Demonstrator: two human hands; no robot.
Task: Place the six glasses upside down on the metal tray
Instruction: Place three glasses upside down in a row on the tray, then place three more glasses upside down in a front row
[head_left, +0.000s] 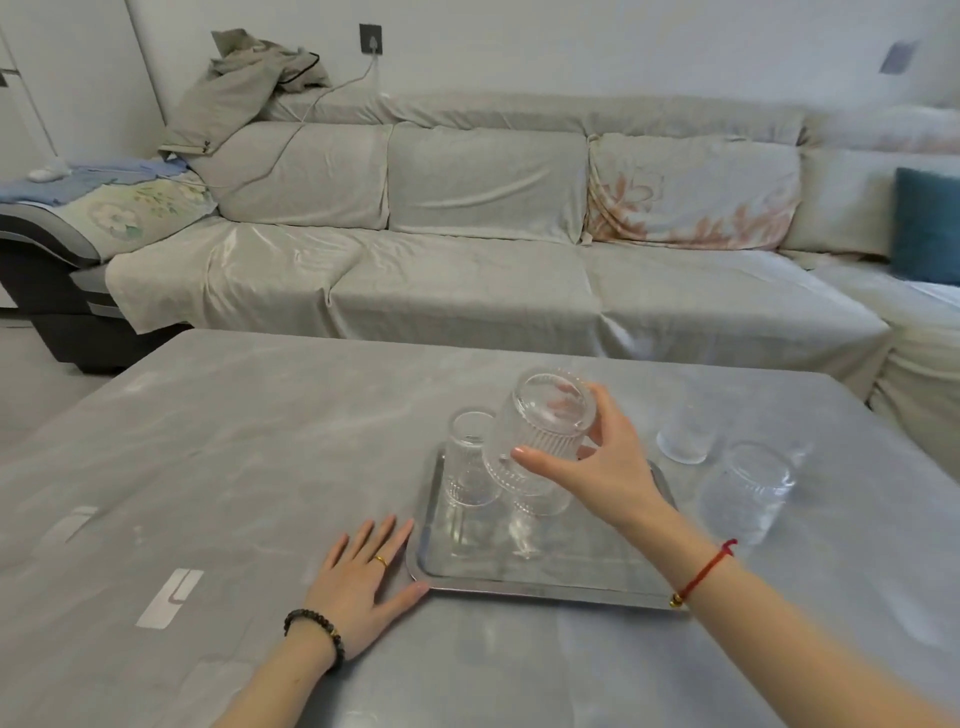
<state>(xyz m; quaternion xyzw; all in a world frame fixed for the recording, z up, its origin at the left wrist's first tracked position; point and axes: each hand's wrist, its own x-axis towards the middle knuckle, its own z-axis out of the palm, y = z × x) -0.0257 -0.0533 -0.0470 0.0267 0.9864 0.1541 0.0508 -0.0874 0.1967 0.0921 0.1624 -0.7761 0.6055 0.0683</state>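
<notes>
A metal tray (550, 577) lies on the grey table. One ribbed clear glass (470, 457) stands upside down at the tray's far left corner. My right hand (597, 467) grips a second ribbed glass (545, 426), base up and tilted, just above the tray beside the first; a further glass may stand behind it, partly hidden. Two more clear glasses rest on the table right of the tray: one farther back (685, 434) and one nearer (745, 491). My left hand (363, 577) lies flat on the table, fingertips touching the tray's near left corner.
The grey table (234, 467) stretches wide to the left and front. A long sofa with a pale cover (467, 270) runs behind it, with a teal cushion (927, 231) at the right and a jacket (244, 83) at the left.
</notes>
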